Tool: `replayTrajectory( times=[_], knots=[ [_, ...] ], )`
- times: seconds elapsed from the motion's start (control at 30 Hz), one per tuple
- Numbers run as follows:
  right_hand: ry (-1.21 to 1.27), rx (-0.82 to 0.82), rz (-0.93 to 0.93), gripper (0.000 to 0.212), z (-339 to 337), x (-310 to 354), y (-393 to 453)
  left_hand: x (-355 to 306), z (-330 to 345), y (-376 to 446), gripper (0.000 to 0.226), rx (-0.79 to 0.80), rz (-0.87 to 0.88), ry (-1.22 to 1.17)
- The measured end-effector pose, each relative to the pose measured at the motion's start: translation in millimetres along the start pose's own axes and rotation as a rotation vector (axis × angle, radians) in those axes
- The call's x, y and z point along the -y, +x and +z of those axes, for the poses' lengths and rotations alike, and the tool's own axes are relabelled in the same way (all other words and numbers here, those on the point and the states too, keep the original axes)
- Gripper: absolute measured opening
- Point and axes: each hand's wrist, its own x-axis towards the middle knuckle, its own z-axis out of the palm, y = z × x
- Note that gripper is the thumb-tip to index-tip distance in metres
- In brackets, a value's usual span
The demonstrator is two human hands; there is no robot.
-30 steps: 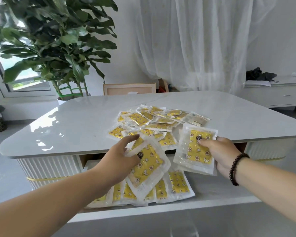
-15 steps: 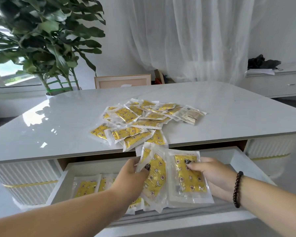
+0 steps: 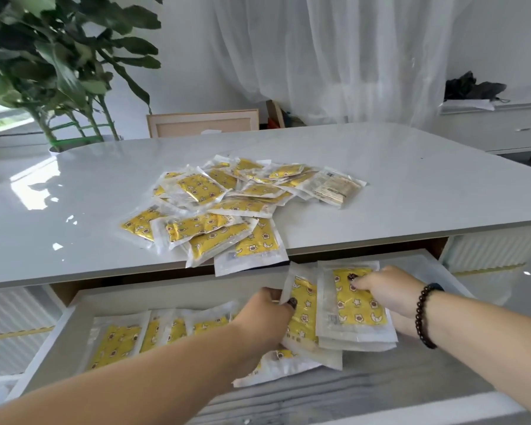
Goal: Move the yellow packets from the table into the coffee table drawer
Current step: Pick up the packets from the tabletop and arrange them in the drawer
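From the head camera, both hands are down inside the open drawer (image 3: 74, 326). The left hand (image 3: 264, 314) grips a packet (image 3: 302, 314) by its left edge, thumb on top. The right hand (image 3: 383, 289) pinches a small stack (image 3: 354, 305) of packets, thumb pressed on the yellow face and fingers hidden beneath. Both lots are held flat and low, just above the drawer floor; I'd guess that is so they can be laid down rather than dropped, next to the row (image 3: 154, 332) already lying along the drawer's left side.

Plenty is left to move. A pile (image 3: 227, 207) of yellow packets sits mid-table (image 3: 426, 185), its nearest packet poking over the front edge right above the drawer. One pale packet (image 3: 334, 188) at the pile's right shows no yellow face.

Around it all: a leafy plant (image 3: 59, 65) behind the table on the left, a white curtain (image 3: 334, 56) at the back, a low cabinet (image 3: 503, 124) to the right. The overhanging tabletop shades the drawer's back, so I'd expect packets are best set toward the front.
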Motion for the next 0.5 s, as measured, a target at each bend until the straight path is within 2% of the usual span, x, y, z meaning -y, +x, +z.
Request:
replayTrajectory(
  times=[0.03, 0.13, 0.27, 0.37, 0.43, 0.5],
  knots=[
    [0.002, -0.006, 0.002, 0.033, 0.7, -0.4, 4.9, 1.1, 2.1, 4.0, 0.006, -0.012, -0.019, -0.049],
    [0.109, 0.055, 0.048, 0.054, 10.5, -4.7, 22.5, 12.3, 1.9, 19.8, 0.012, -0.027, -0.057, -0.162],
    [0.168, 0.106, 0.045, 0.035, 20.1, -10.4, 37.8, 20.6, -8.0, 31.7, 0.017, -0.015, -0.088, -0.248],
    [0.07, 0.045, -0.031, 0.042, 22.5, -14.4, 43.6, 19.5, -12.1, 32.9, 0.022, 0.051, -0.061, -0.093],
    [-0.045, 0.007, -0.07, 0.04, 19.7, -13.8, 43.8, 19.2, -11.5, 32.5, 0.012, 0.117, -0.032, 0.105],
    [-0.173, -0.005, -0.085, 0.034, 16.2, -14.3, 44.9, 20.8, -10.9, 33.7, 0.024, 0.172, -0.018, 0.263]
  ],
)
